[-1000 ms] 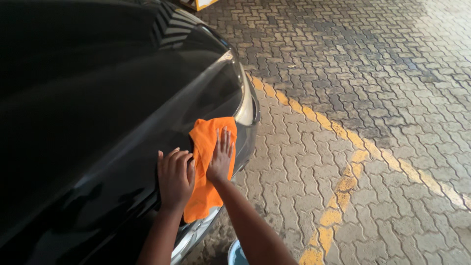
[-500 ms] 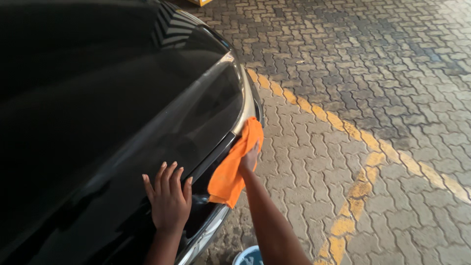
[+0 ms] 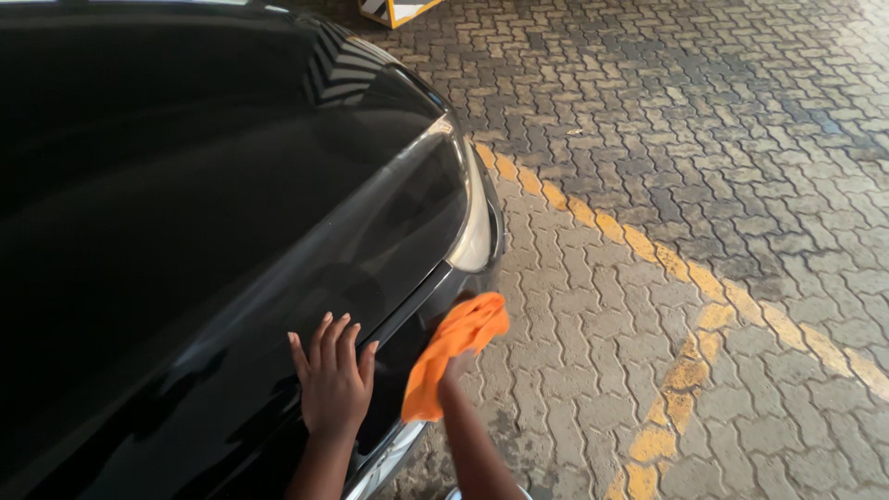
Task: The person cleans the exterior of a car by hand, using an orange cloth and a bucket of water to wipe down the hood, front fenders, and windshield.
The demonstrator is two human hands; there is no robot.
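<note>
My left hand (image 3: 333,384) lies flat and open on the glossy black car hood (image 3: 185,231) while my right hand (image 3: 454,370), bunching the orange microfibre cloth (image 3: 454,347), wipes its front edge; next, the lower grille, I judge.

A glossy black car (image 3: 185,213) mirrors pale striped reflections near its top edge. Its headlight (image 3: 474,231) shows silvery grey. A bright orange cloth (image 3: 454,352) stands out against the dark bodywork. The ground is grey-brown paving (image 3: 704,139) in an interlocking zigzag brick pattern, crossed by worn yellow painted lines (image 3: 648,250), patchy and faded.
</note>
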